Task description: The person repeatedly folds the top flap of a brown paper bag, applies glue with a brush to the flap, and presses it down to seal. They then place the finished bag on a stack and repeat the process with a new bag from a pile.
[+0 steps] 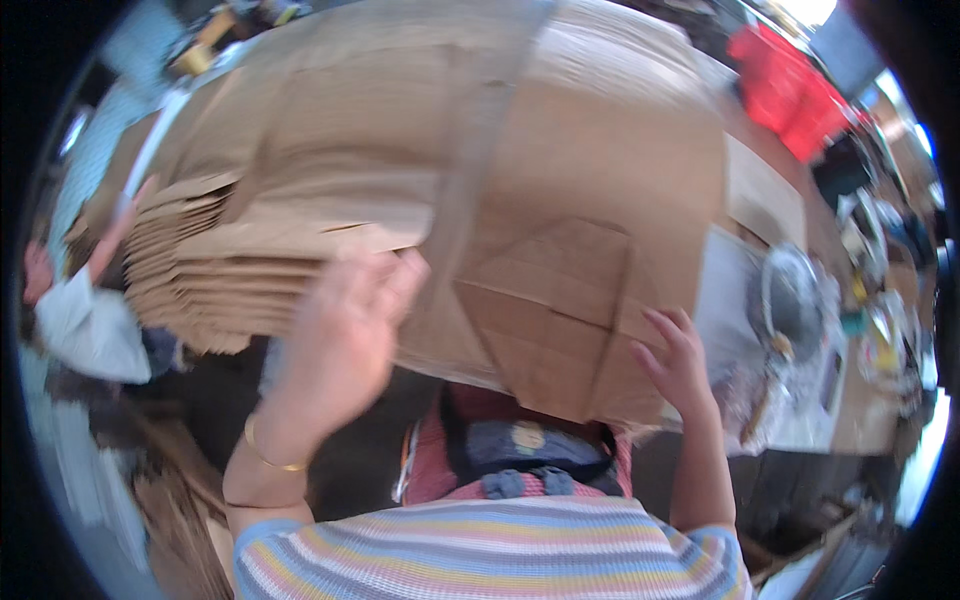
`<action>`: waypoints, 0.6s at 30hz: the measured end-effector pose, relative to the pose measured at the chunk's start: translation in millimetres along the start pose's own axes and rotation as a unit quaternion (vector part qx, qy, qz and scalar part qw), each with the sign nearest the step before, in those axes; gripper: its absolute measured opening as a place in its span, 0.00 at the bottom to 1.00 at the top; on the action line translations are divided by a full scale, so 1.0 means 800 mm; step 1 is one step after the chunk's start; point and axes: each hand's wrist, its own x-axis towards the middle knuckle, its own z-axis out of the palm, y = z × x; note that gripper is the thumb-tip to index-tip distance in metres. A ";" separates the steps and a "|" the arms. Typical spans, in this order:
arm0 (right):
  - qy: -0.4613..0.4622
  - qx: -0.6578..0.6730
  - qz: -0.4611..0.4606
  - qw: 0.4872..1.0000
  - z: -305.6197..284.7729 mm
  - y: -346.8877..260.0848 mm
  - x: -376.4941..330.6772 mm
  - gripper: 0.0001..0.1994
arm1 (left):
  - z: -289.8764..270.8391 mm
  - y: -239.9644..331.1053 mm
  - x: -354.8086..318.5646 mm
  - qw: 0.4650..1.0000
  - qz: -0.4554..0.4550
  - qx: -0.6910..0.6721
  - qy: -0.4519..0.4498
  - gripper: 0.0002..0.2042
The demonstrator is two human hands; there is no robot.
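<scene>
The left hand (pixel 345 335) is at the near edge of a fanned pile of brown paper bags (pixel 225 285), its fingers over the end of the top layers; blur hides whether they pinch anything, so I cannot tell its grip. The right hand (pixel 680 365) is open, thumb and fingers apart and curved, at the right side of one brown bag with a folded base (pixel 545 290), near the table's front edge; whether the fingertips touch the paper is unclear.

Counted, there are two hands, one fanned pile toward the table's left front corner, and one bag uppermost on the brown paper to its right. The pile's layers overlap and blur too much to count. One gold bracelet (pixel 268 450) circles the left wrist.

The brown paper covers most of the table (pixel 810 430), running to its far edge. Toward its right edge are one round grey container (pixel 790 290) and some crumpled clear plastic (pixel 745 400). Beyond the far right corner is one red bundle (pixel 790 90).

In the room, one other person's bare arm (pixel 112 240) and white garment (pixel 95 325) show past the table's left edge. Brown cardboard (pixel 175 525) lies below, at lower left.
</scene>
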 end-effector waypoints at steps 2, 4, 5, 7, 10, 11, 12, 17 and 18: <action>0.025 -0.096 0.027 0.995 0.018 0.022 0.018 0.21 | 0.090 0.032 0.011 0.989 0.058 -0.064 -0.122 0.20; 0.043 -0.110 0.041 0.992 0.033 0.046 0.036 0.20 | 0.172 0.036 0.060 0.998 0.003 -0.009 -0.070 0.16; 0.028 -0.107 0.046 0.993 0.029 0.054 0.039 0.20 | 0.210 0.023 0.077 0.993 -0.054 0.019 -0.101 0.13; -0.009 -0.095 0.062 0.994 0.028 0.071 0.035 0.19 | 0.225 0.025 0.104 0.979 -0.112 0.019 -0.168 0.11; -0.066 -0.049 0.135 0.987 0.014 0.077 0.033 0.20 | 0.224 0.028 0.118 0.968 -0.122 -0.043 -0.217 0.17; -0.037 -0.068 0.123 0.989 0.017 0.073 0.039 0.20 | 0.229 0.026 0.122 0.971 -0.116 -0.054 -0.202 0.20; -0.007 -0.086 0.113 0.990 0.027 0.061 0.047 0.20 | 0.233 0.022 0.127 0.974 -0.107 -0.063 -0.188 0.22; -0.001 -0.053 0.111 0.992 0.041 0.051 0.089 0.18 | 0.240 0.006 0.153 0.960 -0.108 -0.165 -0.196 0.19; -0.036 -0.028 0.112 0.993 0.029 0.060 0.087 0.16 | 0.232 -0.005 0.157 0.950 -0.119 -0.166 -0.234 0.16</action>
